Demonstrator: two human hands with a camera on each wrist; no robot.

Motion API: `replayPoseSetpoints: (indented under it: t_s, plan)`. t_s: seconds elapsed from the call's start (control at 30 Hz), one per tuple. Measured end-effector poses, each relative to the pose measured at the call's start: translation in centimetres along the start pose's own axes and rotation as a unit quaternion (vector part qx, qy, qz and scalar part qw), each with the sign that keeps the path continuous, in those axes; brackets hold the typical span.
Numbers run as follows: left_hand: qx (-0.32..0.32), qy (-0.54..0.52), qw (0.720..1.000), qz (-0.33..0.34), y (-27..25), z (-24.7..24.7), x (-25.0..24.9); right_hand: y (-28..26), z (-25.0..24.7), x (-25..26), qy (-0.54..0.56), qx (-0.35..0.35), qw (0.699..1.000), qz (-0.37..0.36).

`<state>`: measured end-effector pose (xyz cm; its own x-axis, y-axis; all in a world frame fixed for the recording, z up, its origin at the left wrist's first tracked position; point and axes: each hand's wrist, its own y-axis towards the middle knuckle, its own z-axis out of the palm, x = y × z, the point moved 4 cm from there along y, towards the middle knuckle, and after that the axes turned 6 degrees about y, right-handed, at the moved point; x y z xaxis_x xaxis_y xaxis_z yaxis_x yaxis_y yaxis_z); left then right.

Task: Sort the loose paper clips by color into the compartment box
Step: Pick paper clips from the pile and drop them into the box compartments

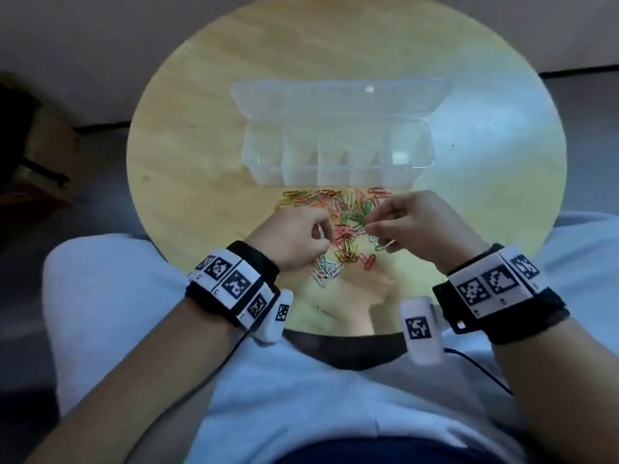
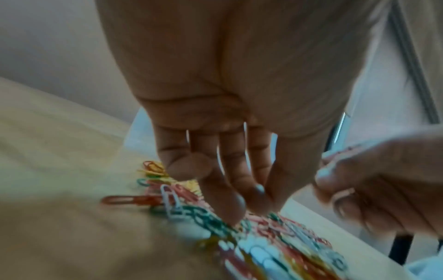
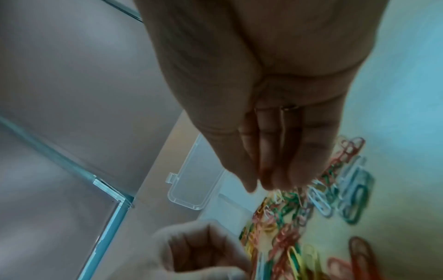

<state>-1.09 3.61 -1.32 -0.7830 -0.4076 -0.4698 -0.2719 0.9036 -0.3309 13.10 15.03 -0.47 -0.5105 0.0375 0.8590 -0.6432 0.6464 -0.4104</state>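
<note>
A pile of loose coloured paper clips (image 1: 350, 209) lies on the round wooden table (image 1: 201, 145), just in front of the clear compartment box (image 1: 338, 180); its compartments look empty. My left hand (image 1: 323, 234) is curled over the pile's left side, its fingertips (image 2: 230, 214) bunched with the thumb down among green and red clips (image 2: 210, 217). My right hand (image 1: 370, 227) pinches a clip between thumb and forefinger above the pile's middle, and a white clip (image 1: 388, 244) shows under its lower fingers. In the right wrist view the right hand (image 3: 260, 186) has its fingertips closed together over the clips (image 3: 299, 217).
The box's lid (image 1: 338, 95) lies open flat behind it, also seen as the lid (image 3: 191, 181) in the right wrist view. A dark wooden piece of furniture (image 1: 40, 155) stands on the floor at left. My lap in pale clothing (image 1: 301, 396) is at the table's near edge.
</note>
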Motion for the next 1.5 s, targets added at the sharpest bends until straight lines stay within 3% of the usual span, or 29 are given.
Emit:
replayPoseSetpoints:
  t_s: [0.1,0.33,0.53,0.8,0.9,1.03,1.17,1.4,1.5]
  plan:
    - [-0.020,0.001,1.000,0.021,1.4,-0.3,-0.3,0.1,1.1,-1.6,-0.166,0.046,0.984,0.040]
    - [-0.025,0.029,0.999,0.003,1.5,1.1,-0.9,-0.5,2.4,-1.4,-0.294,0.065,0.953,0.026]
    - [0.016,0.064,0.998,-0.012,0.9,1.6,0.0,-0.6,2.1,-1.5,-0.295,0.032,0.955,-0.002]
    - [0.025,0.153,0.988,0.002,1.4,2.1,-2.2,-1.0,1.9,-1.6,-0.276,0.042,0.960,-0.030]
    - [0.031,0.149,0.988,0.003,1.4,2.3,-2.6,-1.2,0.7,-1.9,-0.210,0.021,0.977,-0.009]
    - [0.036,0.154,0.987,0.014,1.3,2.6,-3.0,-1.3,-1.2,-1.9,-0.009,0.019,1.000,0.023]
    - [0.022,0.130,0.990,0.041,1.3,2.7,-3.0,-1.6,-2.1,-1.9,0.211,0.031,0.975,0.065]
    - [0.020,0.131,0.988,0.076,1.5,2.4,-3.3,-1.3,-1.9,-2.2,0.272,0.035,0.955,0.117]
    - [0.038,0.148,0.984,0.086,1.4,2.7,-3.9,-1.0,-1.2,-2.1,0.255,0.025,0.959,0.121]
